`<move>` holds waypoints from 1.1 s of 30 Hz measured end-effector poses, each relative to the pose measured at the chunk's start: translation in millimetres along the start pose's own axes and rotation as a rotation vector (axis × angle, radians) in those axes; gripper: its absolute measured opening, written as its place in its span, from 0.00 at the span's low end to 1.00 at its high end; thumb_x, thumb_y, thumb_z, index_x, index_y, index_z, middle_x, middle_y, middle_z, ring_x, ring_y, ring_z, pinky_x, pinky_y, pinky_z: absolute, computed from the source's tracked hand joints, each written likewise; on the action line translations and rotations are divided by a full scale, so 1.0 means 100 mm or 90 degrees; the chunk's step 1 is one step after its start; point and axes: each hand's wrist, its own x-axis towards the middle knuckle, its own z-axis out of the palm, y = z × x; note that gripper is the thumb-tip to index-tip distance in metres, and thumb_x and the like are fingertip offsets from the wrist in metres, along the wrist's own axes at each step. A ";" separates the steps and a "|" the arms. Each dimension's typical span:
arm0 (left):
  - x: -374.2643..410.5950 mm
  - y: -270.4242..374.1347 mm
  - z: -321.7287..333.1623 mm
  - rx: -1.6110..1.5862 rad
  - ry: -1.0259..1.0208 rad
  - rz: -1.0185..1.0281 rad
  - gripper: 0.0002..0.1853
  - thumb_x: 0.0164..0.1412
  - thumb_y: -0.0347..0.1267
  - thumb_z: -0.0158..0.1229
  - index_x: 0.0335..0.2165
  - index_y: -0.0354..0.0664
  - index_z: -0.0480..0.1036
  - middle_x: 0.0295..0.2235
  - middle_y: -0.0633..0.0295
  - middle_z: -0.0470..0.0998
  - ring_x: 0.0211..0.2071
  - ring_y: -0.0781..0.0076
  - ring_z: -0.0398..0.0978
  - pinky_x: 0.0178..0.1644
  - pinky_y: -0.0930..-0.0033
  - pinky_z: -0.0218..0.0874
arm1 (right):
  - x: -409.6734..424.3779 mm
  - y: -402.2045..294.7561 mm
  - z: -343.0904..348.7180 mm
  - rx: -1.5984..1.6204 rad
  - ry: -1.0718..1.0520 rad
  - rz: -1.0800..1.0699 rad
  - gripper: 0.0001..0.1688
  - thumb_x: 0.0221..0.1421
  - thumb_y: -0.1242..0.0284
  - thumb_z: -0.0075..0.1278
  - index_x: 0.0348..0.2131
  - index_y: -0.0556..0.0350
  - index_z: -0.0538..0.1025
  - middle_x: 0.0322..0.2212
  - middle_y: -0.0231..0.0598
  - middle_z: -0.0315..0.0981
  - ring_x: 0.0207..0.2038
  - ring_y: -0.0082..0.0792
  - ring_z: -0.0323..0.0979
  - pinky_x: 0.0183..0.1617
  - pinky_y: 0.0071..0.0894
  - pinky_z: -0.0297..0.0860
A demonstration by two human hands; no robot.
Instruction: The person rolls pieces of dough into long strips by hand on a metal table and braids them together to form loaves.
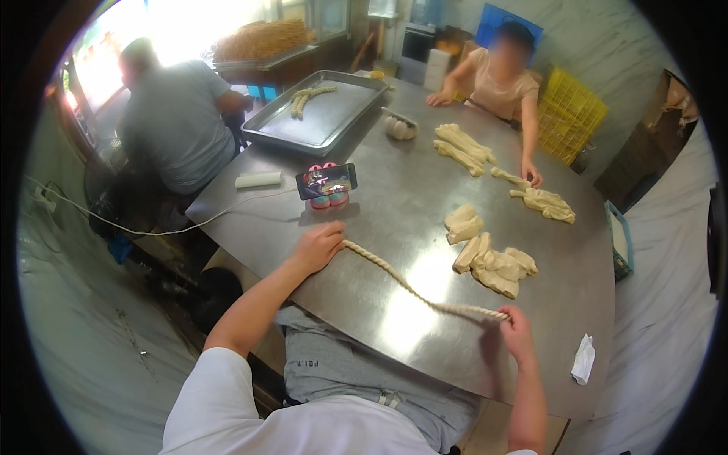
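Note:
A long twisted dough rope [403, 280] stretches across the near side of the steel table [392, 222]. My left hand [320, 247] grips one end, close to the propped phone. At the other end, my right hand [516, 333] holds the rope with the fingers closed around it, and this end looks raised a little above the metal. Beyond the rope lies a pile of cut dough pieces [497, 267], with a smaller dough lump [463, 223] just behind it. Both of my hands are apart from these pieces.
A phone [326, 182] leans on a pink stand, its white cable [222, 215] running left. A metal tray [341, 122] holds braided dough [307, 100]. Across the table, a co-worker's hand [531, 174] touches dough strips [546, 203]. Crumpled white paper [583, 359] lies at right. Another person sits at left.

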 end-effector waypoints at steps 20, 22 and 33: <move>0.07 1.20 -0.38 -0.652 -0.520 -0.183 0.14 0.78 0.40 0.59 0.49 0.42 0.82 0.37 0.62 0.84 0.39 0.71 0.79 0.47 0.66 0.71 | -0.78 -0.45 -0.78 0.120 -0.151 -0.050 0.13 0.68 0.66 0.59 0.44 0.56 0.84 0.30 0.47 0.82 0.28 0.48 0.76 0.34 0.42 0.72; 0.03 0.62 -0.37 -0.599 -0.532 -0.245 0.14 0.78 0.40 0.59 0.46 0.42 0.83 0.34 0.64 0.83 0.37 0.71 0.79 0.44 0.67 0.70 | -0.80 0.59 -1.13 0.138 -0.006 0.092 0.14 0.70 0.65 0.58 0.42 0.58 0.84 0.29 0.49 0.81 0.26 0.50 0.74 0.32 0.44 0.69; -0.37 -0.06 -0.23 0.024 -0.028 0.040 0.16 0.66 0.40 0.68 0.48 0.44 0.83 0.47 0.58 0.85 0.51 0.52 0.80 0.55 0.52 0.70 | -1.26 0.59 0.50 -0.456 0.132 -0.094 0.34 0.74 0.66 0.46 0.69 0.73 0.66 0.68 0.71 0.64 0.73 0.63 0.61 0.79 0.63 0.51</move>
